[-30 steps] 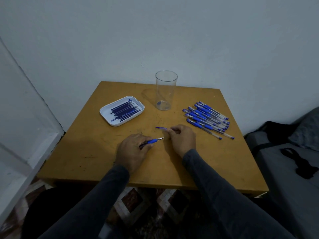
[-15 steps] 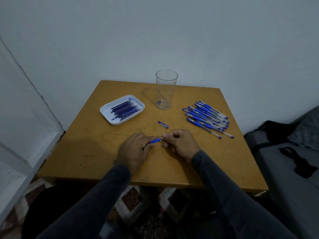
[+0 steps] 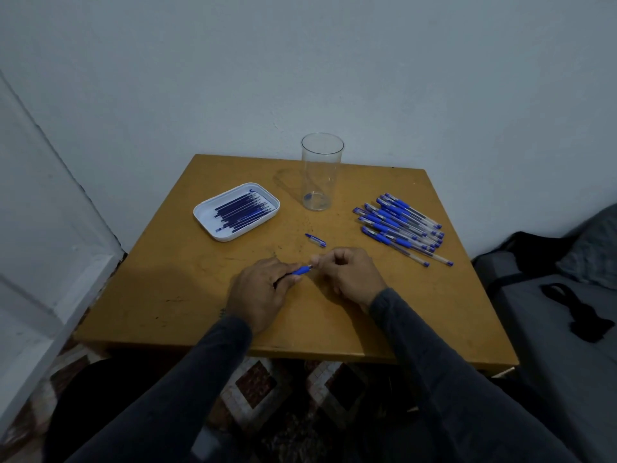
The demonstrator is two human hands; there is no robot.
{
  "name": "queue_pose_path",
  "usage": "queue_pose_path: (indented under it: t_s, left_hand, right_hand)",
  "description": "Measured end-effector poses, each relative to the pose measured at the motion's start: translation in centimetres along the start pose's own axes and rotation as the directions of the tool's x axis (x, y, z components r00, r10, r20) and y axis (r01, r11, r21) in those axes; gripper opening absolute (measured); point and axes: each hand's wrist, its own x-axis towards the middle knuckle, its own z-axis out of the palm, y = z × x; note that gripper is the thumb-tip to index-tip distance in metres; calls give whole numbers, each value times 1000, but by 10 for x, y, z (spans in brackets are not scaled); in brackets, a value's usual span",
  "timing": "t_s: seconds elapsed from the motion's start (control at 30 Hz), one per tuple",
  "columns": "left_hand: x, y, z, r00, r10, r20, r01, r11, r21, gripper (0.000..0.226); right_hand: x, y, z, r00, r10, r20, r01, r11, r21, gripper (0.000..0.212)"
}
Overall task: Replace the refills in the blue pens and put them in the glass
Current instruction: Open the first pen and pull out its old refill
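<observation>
My left hand (image 3: 258,294) grips a blue pen (image 3: 300,271) low over the wooden table (image 3: 167,289), its blue grip and tip sticking out to the right. My right hand (image 3: 350,279) pinches the pen's tip end with thumb and forefinger. A loose blue pen cap (image 3: 315,240) lies on the table just beyond the hands. The clear glass (image 3: 321,172) stands upright at the back middle, with nothing in it. A pile of several blue pens (image 3: 400,225) lies at the right. A white tray (image 3: 207,217) holding several dark blue refills (image 3: 242,210) sits at the left.
A pale wall rises right behind the table. A white door frame (image 3: 50,228) stands at the left. A grey seat (image 3: 551,312) with a black strap (image 3: 581,315) sits to the right. Patterned floor tiles (image 3: 257,385) show below the table's front edge.
My right hand let the cap go on the table and came back to the pen's tip, which it now pinches. My left hand has kept its hold on the pen.
</observation>
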Motion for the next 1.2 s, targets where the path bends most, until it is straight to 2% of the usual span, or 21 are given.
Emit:
queue_pose_path:
  t_s: [0.07, 0.1, 0.2, 0.3, 0.4, 0.47, 0.5, 0.6, 0.7, 0.8, 0.97, 1.1, 1.2]
  left_hand:
    - [0, 0, 0, 1000, -2, 13, 2, 1000, 0, 30]
    - [0, 0, 0, 1000, -3, 16, 3, 1000, 2, 30]
    - [1, -1, 1, 1000, -4, -5, 4, 1000, -10, 28]
    - [1, 1, 0, 1000, -11, -15, 11, 1000, -9, 29]
    - [0, 2, -1, 1000, -15, -15, 14, 1000, -12, 28]
    - [0, 2, -1, 1000, -13, -22, 13, 1000, -19, 28]
    - [0, 2, 0, 1000, -15, -26, 15, 1000, -20, 28]
    - [0, 2, 0, 999, -27, -27, 27, 1000, -13, 28]
    - [0, 3, 0, 999, -24, -26, 23, 1000, -18, 28]
    - [0, 4, -1, 999, -29, -36, 28, 999, -26, 28]
    - [1, 1, 0, 998, -33, -55, 28, 997, -76, 25]
    - [1, -1, 0, 997, -21, -72, 16, 998, -61, 25]
    - [1, -1, 0, 998, -21, -64, 17, 998, -55, 26]
  right_hand:
    - [1, 3, 1, 1000, -21, -2, 21, 998, -66, 13]
    - [1, 3, -1, 999, -35, 16, 36, 998, -43, 7]
    - [0, 3, -7, 994, -79, 70, 76, 996, 42, 29]
    - [1, 3, -4, 997, -77, 15, 77, 997, -20, 13]
    - [2, 5, -1, 996, -85, 17, 86, 995, -45, 9]
    - [2, 6, -5, 991, -118, 61, 117, 993, 20, 24]
    - [2, 6, -6, 991, -116, 71, 114, 993, 39, 29]
    - [2, 6, -5, 995, -93, 30, 93, 996, -1, 13]
    - [4, 6, -1, 996, -86, 2, 86, 995, -46, 12]
    - [4, 5, -1, 995, -100, -4, 100, 995, -7, 10]
    - [6, 6, 4, 991, -132, 1, 132, 991, 2, 13]
    - [5, 4, 3, 992, -117, 43, 113, 990, 88, 31]
    - [4, 2, 5, 997, -73, -7, 74, 996, 59, 21]
